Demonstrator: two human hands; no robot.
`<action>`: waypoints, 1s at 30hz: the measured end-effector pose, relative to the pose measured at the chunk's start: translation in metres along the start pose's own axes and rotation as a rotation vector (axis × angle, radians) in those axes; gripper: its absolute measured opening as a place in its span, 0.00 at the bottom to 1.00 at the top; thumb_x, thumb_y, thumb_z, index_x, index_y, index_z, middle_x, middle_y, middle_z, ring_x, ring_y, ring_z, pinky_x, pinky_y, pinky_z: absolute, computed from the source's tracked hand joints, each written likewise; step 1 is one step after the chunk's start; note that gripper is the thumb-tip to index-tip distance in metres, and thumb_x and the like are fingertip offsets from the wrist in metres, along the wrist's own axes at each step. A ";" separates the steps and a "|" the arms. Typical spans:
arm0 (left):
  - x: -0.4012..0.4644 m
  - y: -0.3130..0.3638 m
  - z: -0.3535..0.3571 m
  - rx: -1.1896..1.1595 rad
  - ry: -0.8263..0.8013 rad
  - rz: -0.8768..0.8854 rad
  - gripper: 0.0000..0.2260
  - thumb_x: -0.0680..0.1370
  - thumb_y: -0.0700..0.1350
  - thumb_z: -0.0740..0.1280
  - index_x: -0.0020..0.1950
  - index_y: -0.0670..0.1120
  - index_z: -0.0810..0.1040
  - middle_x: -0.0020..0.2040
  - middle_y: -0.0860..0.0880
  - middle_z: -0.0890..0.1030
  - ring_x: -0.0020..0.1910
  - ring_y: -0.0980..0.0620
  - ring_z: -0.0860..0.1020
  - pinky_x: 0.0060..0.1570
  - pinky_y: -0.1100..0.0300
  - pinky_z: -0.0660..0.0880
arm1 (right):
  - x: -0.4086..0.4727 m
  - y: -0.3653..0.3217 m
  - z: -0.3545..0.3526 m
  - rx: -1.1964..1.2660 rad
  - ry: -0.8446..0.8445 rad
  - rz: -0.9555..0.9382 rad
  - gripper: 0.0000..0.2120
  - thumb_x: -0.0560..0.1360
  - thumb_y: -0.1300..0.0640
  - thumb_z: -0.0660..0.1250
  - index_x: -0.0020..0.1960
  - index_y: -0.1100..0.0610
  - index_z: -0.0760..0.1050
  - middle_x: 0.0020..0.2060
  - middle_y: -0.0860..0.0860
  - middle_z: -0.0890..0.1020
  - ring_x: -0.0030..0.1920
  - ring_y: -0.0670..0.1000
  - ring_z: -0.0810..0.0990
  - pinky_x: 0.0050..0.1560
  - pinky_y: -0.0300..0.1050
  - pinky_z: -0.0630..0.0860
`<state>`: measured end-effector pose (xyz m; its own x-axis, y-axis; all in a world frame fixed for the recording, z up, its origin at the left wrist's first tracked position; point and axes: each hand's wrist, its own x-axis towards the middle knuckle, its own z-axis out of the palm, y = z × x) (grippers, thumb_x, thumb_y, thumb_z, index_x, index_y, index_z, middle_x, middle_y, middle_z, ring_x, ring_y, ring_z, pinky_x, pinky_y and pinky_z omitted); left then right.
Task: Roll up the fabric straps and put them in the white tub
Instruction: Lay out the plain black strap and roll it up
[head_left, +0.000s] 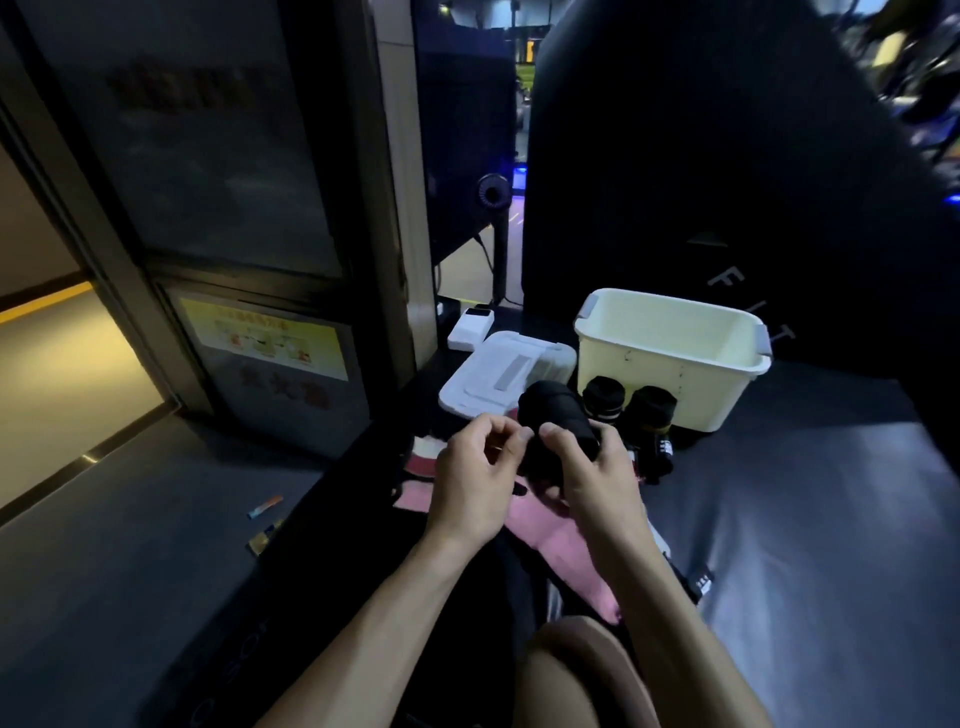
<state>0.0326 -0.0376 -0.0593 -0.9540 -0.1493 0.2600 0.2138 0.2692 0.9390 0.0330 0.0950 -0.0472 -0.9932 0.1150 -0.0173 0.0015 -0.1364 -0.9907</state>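
Kneeling, with a bare knee (576, 670) lowest in view. Gripping the black fabric strap roll (558, 426) in the right hand (592, 467), left hand (475, 480) pinching its loose end beside it; keeping the winding taut, probably, before dropping it into the white tub (670, 364) behind.

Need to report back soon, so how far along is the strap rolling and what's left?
Two black rolls stand finished in front of the white tub, not in it. The right hand grips a third black roll, the left hand working at its end. The tub looks empty, so every roll remains to go in.
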 end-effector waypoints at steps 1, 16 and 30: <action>0.004 0.001 0.011 -0.037 -0.043 -0.049 0.10 0.78 0.57 0.70 0.46 0.52 0.82 0.40 0.51 0.85 0.40 0.50 0.84 0.42 0.47 0.82 | 0.005 0.000 -0.011 0.013 0.026 0.023 0.12 0.76 0.52 0.73 0.56 0.54 0.76 0.43 0.56 0.83 0.37 0.52 0.82 0.37 0.49 0.78; 0.036 -0.044 0.072 0.262 -0.319 0.024 0.04 0.78 0.43 0.74 0.47 0.53 0.84 0.42 0.62 0.84 0.44 0.61 0.82 0.45 0.71 0.74 | 0.129 0.011 -0.208 -0.767 0.365 -0.020 0.24 0.70 0.46 0.78 0.58 0.56 0.73 0.50 0.51 0.82 0.54 0.54 0.80 0.54 0.50 0.77; 0.042 -0.064 0.039 0.395 -0.197 0.010 0.07 0.77 0.40 0.74 0.46 0.53 0.84 0.43 0.56 0.83 0.43 0.57 0.82 0.43 0.67 0.76 | 0.167 0.040 -0.199 -1.161 0.151 -0.247 0.20 0.74 0.52 0.76 0.60 0.57 0.73 0.61 0.56 0.72 0.51 0.63 0.79 0.49 0.52 0.75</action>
<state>-0.0299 -0.0238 -0.1175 -0.9823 0.0286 0.1851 0.1628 0.6186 0.7686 -0.1100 0.3045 -0.1168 -0.9578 0.1381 0.2522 -0.0062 0.8670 -0.4983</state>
